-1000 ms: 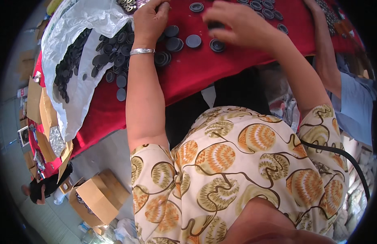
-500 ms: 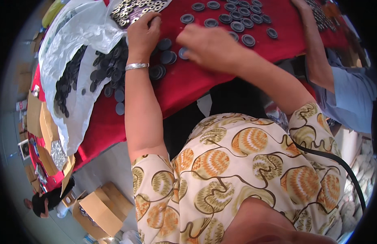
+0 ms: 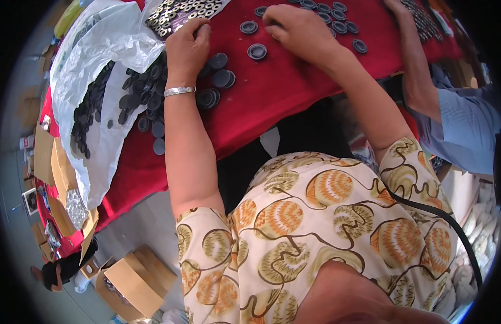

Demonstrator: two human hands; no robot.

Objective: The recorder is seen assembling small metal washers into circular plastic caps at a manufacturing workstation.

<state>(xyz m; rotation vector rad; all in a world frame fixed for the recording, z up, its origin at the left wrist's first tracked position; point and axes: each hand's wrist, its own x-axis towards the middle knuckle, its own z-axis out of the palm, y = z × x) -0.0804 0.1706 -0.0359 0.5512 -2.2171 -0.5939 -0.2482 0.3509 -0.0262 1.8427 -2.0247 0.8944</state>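
My left hand (image 3: 186, 49), with a silver bangle at the wrist, rests on the red cloth with its fingers curled in. Whatever they hold, if anything, is hidden. Beside it lie loose dark round caps (image 3: 223, 79), some stacked. My right hand (image 3: 302, 31) is over the far part of the cloth, fingers bent together, among grey ring-faced caps (image 3: 338, 27); nothing shows in its fingertips. One ring-faced cap (image 3: 257, 52) lies alone just left of this hand, and another cap (image 3: 249, 27) sits farther back.
A white plastic bag (image 3: 107, 38) spills many dark caps (image 3: 145, 92) at the left. Behind my left hand is a pile of small metal rings (image 3: 180, 13). Another person's arm (image 3: 415, 70) reaches in at the right. Cardboard boxes (image 3: 137, 281) stand on the floor.
My right hand has moved away and to the right, from beside the dark caps to the ring-faced ones. A ring-faced cap now shows where its fingers were. My left hand has hardly moved.
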